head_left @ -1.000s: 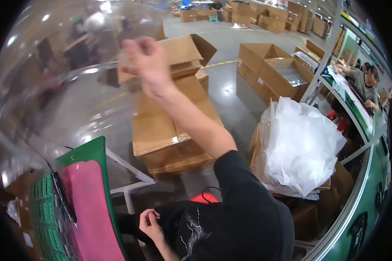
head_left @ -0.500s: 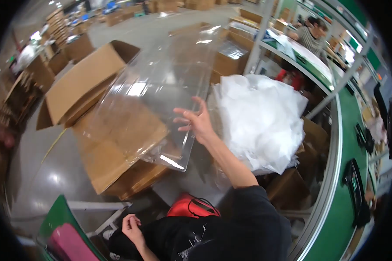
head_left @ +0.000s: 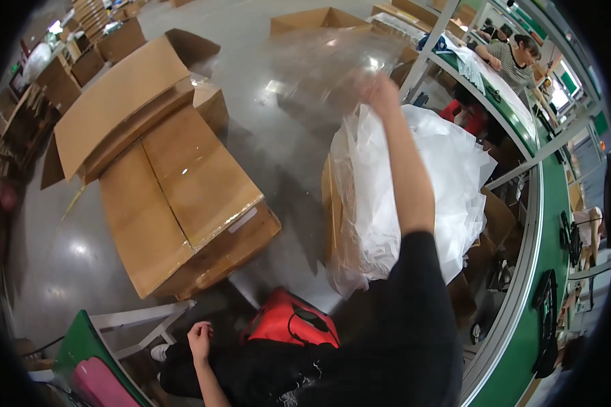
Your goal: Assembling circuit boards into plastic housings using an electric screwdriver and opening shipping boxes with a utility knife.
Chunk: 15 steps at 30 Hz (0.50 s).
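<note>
My right hand [head_left: 381,96] reaches far forward over the white stack, smeared by motion. Around and left of it is a clear plastic sheet [head_left: 319,71], also blurred; whether the fingers grip it I cannot tell. Below my right forearm lies a thick pile of thin white translucent sheets or bags [head_left: 373,203], heaped on a cardboard box [head_left: 330,217]. My left hand [head_left: 199,341] hangs low beside my leg, its fingers curled in, with nothing seen in them.
A large carton [head_left: 183,183] stands on the floor at the left, with an open carton [head_left: 125,102] behind it. A red item with a black cord [head_left: 285,322] sits near my legs. Green workbench [head_left: 523,380] at right; a person [head_left: 516,64] works beyond it.
The clear plastic sheet has moved off the large carton, forward and to the right. My right hand, open with spread fingers before, has swung the same way. My left hand stays low.
</note>
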Each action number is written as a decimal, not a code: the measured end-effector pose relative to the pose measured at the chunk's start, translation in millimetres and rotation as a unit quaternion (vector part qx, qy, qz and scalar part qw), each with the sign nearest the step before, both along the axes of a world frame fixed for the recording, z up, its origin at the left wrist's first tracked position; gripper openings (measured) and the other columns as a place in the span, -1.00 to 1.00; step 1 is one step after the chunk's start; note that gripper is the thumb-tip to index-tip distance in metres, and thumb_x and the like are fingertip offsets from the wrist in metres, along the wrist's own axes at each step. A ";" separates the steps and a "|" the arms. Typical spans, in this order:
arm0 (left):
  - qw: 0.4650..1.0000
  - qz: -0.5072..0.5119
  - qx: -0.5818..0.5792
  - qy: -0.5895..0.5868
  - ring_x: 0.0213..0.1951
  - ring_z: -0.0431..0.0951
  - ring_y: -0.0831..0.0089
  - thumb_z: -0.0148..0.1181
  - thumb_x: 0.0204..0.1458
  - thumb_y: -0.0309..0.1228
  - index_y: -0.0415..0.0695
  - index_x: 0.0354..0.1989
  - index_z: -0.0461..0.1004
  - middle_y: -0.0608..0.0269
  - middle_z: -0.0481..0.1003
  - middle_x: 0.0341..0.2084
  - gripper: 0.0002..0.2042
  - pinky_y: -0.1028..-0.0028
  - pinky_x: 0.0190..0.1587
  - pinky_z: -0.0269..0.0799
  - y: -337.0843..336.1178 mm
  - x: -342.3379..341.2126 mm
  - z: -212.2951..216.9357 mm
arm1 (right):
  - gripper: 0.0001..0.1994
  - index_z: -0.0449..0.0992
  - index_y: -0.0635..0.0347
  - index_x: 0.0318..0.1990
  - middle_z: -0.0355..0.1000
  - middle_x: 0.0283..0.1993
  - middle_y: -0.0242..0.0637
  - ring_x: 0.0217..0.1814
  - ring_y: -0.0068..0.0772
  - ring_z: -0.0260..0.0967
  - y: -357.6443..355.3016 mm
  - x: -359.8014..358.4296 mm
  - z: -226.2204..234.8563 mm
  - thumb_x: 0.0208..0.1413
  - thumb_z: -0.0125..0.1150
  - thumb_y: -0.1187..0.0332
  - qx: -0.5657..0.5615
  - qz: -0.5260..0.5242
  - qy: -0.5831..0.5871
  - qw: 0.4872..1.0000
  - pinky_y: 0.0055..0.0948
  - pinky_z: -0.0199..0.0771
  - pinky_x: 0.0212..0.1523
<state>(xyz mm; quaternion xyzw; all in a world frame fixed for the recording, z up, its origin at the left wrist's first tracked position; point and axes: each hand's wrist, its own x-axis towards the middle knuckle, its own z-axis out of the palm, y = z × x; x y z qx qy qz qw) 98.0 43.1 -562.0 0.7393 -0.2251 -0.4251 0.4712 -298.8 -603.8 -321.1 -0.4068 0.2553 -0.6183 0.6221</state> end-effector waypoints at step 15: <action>0.998 0.048 0.043 0.019 -0.52 0.44 0.64 0.01 0.15 -0.50 -0.23 -0.29 0.52 0.31 0.50 -0.55 -0.86 0.62 -0.45 0.36 16.1 -12.4 7.3 | -0.51 0.29 0.26 0.08 0.42 -0.10 -0.10 -0.06 -0.17 0.40 173.6 267.9 -163.4 0.00 0.25 0.31 -0.305 0.181 0.515 0.780 -0.28 0.41 -0.02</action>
